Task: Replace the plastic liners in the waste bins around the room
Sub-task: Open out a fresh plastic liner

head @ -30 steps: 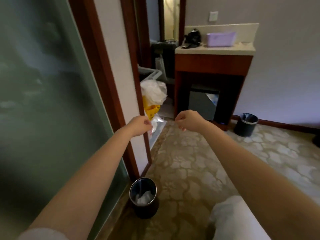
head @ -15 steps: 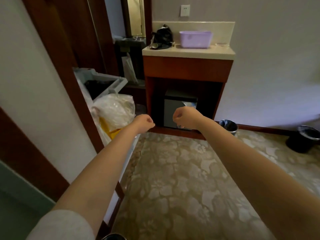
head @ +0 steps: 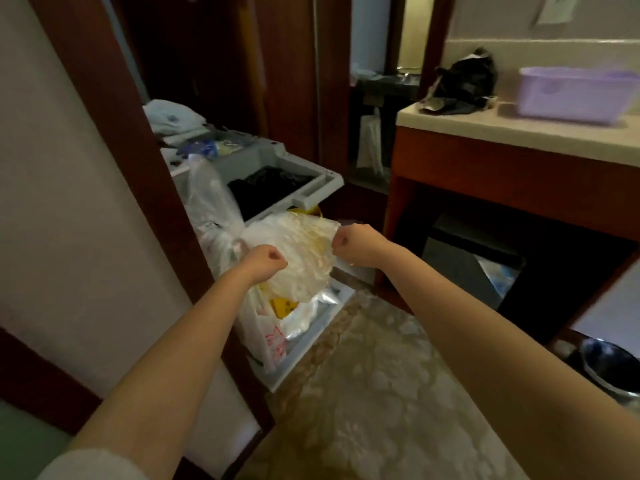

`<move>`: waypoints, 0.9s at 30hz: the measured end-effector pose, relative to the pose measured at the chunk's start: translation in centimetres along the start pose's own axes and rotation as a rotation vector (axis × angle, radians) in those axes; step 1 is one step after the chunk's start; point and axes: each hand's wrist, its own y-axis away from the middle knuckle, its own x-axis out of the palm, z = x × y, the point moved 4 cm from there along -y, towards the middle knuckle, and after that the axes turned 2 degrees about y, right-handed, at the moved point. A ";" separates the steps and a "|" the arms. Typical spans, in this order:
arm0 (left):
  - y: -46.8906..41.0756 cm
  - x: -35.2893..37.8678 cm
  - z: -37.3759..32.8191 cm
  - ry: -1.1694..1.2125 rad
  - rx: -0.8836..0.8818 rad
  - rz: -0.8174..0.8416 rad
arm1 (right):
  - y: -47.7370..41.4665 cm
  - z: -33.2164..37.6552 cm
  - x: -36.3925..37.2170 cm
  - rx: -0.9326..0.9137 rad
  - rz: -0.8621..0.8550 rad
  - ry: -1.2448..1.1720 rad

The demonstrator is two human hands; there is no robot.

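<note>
Both my arms stretch forward toward a grey housekeeping cart (head: 322, 183) in the doorway. A crumpled white plastic bag (head: 301, 261) hangs on the cart's near side, over a yellow bag (head: 282, 306) and clear plastic. My left hand (head: 266, 263) is a fist against the bag's left edge. My right hand (head: 356, 244) is a fist at its upper right corner. No fingers are seen wrapped round the plastic. A black waste bin (head: 609, 368) with a shiny rim stands on the floor at the right edge.
A dark wooden door frame (head: 121, 133) and white wall stand on the left. To the right, a wooden counter (head: 519, 133) carries a purple basket (head: 575, 95) and a black bag (head: 464, 84), with a grey box (head: 460, 268) beneath. Patterned carpet (head: 381, 393) covers the floor.
I have moved forward past the floor bin by the glass wall, and the cart and its white bag are now close. My fists, curled throughout, have reached the bag.
</note>
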 end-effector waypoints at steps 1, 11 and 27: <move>-1.0 -0.6 0.2 -0.003 -0.036 -0.031 | -1.8 -0.3 -0.4 -0.035 0.025 0.014; -8.3 -3.0 5.0 0.245 -0.407 -0.338 | -17.8 1.7 0.0 -0.293 0.181 -0.003; -22.6 -7.3 10.0 0.208 -0.599 -0.614 | -35.0 6.9 6.3 -0.526 0.528 0.305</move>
